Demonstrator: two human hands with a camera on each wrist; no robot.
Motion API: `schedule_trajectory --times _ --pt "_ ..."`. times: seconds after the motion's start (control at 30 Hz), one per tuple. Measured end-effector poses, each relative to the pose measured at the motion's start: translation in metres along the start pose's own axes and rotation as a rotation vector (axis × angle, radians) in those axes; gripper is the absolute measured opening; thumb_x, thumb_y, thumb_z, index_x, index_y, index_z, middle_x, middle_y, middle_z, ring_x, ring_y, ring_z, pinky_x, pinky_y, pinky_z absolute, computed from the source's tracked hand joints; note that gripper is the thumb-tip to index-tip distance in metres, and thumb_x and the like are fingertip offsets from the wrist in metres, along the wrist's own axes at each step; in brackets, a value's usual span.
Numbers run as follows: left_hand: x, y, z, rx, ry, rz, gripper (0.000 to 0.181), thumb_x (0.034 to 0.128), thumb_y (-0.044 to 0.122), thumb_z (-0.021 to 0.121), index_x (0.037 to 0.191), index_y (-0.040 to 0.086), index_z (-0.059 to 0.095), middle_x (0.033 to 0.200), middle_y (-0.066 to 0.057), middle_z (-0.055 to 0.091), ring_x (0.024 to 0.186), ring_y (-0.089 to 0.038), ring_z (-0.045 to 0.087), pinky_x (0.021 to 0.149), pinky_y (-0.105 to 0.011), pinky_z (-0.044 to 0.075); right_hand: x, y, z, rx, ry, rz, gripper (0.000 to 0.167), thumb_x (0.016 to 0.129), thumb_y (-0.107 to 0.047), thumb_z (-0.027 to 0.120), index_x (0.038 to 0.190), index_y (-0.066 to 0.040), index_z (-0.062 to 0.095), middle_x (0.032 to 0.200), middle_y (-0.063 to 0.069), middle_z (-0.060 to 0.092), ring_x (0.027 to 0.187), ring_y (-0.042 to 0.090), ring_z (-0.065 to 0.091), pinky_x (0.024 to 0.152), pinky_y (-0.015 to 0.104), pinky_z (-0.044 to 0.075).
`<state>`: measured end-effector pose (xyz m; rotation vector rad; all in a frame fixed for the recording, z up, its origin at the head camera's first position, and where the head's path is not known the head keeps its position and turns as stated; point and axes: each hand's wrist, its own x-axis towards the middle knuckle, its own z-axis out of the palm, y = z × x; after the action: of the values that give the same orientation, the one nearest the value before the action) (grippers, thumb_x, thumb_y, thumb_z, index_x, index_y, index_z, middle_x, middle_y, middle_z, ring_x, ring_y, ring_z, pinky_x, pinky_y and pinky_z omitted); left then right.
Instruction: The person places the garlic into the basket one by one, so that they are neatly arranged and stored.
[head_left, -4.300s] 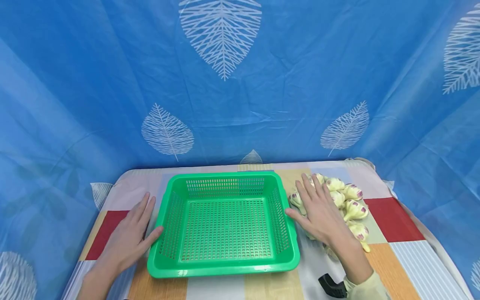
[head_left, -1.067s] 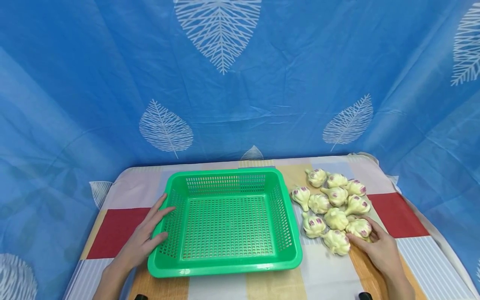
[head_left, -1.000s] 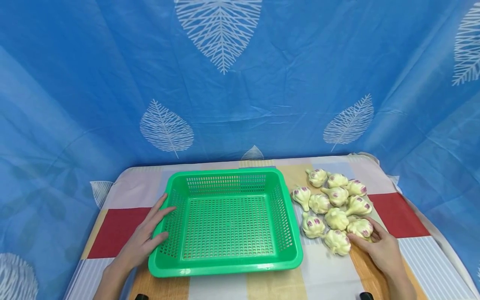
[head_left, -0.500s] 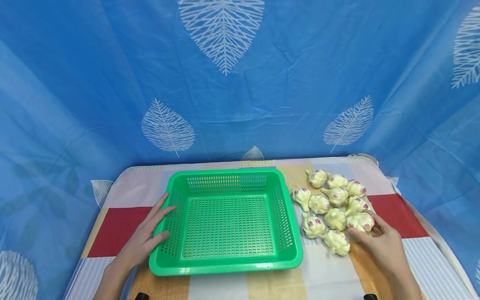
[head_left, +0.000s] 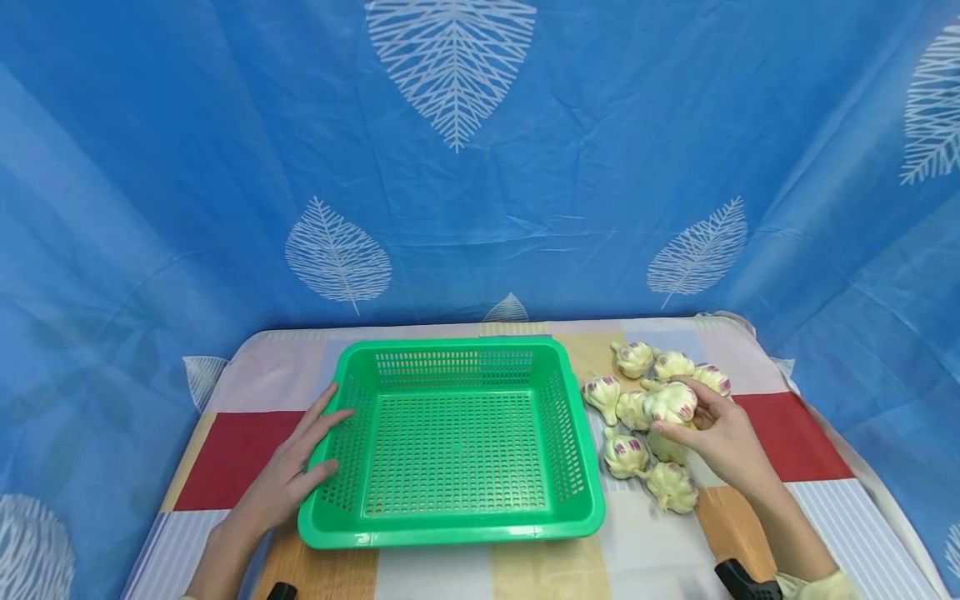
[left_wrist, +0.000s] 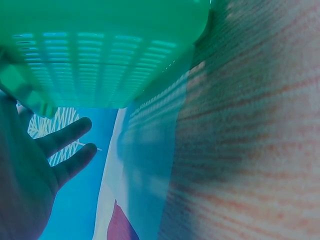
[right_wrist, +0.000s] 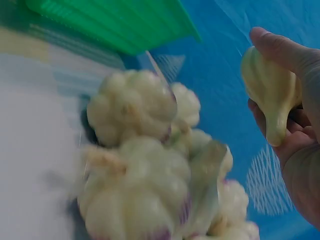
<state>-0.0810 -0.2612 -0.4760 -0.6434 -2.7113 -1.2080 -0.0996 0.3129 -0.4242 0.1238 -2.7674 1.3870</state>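
Note:
My right hand point(head_left: 723, 433) pinches a garlic bulb point(head_left: 671, 403) between thumb and fingers, held up over the pile of other garlic bulbs point(head_left: 626, 454). In the right wrist view the held bulb point(right_wrist: 270, 87) hangs with its stem pointing down, apart from the bulbs below. A green plastic basket point(head_left: 450, 533) with perforated walls and floor stands left of the pile; nothing lies inside it. My left hand point(head_left: 288, 475) rests on its left rim, fingers extended over the edge. Seen from the left wrist, the left hand's point(left_wrist: 30, 175) fingers are spread beneath the basket's rim.
A patchwork-patterned cloth point(head_left: 540, 575) covers the table. Behind and at both sides hangs a blue curtain point(head_left: 480, 208) with white leaf prints. The basket's right wall stands close to the nearest bulbs.
My right hand has taken a garlic bulb from the pile's near right side, lifted it and moved left and away over the other bulbs. The left hand has stayed on the basket rim.

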Motion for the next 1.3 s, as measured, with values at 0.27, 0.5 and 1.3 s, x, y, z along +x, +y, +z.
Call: schedule_trajectory --times 0.27,0.5,1.3 --pt "0.004 0.001 0.000 -0.007 -0.008 0.012 0.062 0.0888 0.012 0.063 0.149 0.014 0.048 0.168 -0.002 0.015 0.146 -0.031 0.026 0.089 -0.058 0.049 0.026 -0.042 0.027 0.056 -0.147 -0.071 0.079 0.086 -0.024 0.082 0.152 -0.007 0.043 0.138 0.019 0.053 0.108 0.018 0.058 0.078 0.017 0.047" --pt "0.003 -0.002 0.001 -0.005 0.000 0.020 0.062 0.0880 0.013 0.063 0.149 0.014 0.048 0.168 -0.002 0.016 0.146 -0.031 0.026 0.089 -0.060 0.049 0.050 -0.070 0.064 0.147 -0.289 -0.148 0.077 0.079 -0.027 0.087 0.144 -0.005 0.052 0.098 0.005 0.065 0.083 0.014 0.064 0.067 0.029 0.052" --pt "0.002 0.001 -0.001 0.005 -0.006 0.022 0.062 0.0884 0.008 0.061 0.149 0.013 0.047 0.168 -0.004 0.015 0.146 -0.034 0.026 0.089 -0.060 0.048 0.090 -0.136 0.158 0.060 -0.596 -0.282 0.084 0.076 -0.031 0.089 0.145 -0.003 0.051 0.105 -0.001 0.067 0.084 0.013 0.066 0.070 0.032 0.056"
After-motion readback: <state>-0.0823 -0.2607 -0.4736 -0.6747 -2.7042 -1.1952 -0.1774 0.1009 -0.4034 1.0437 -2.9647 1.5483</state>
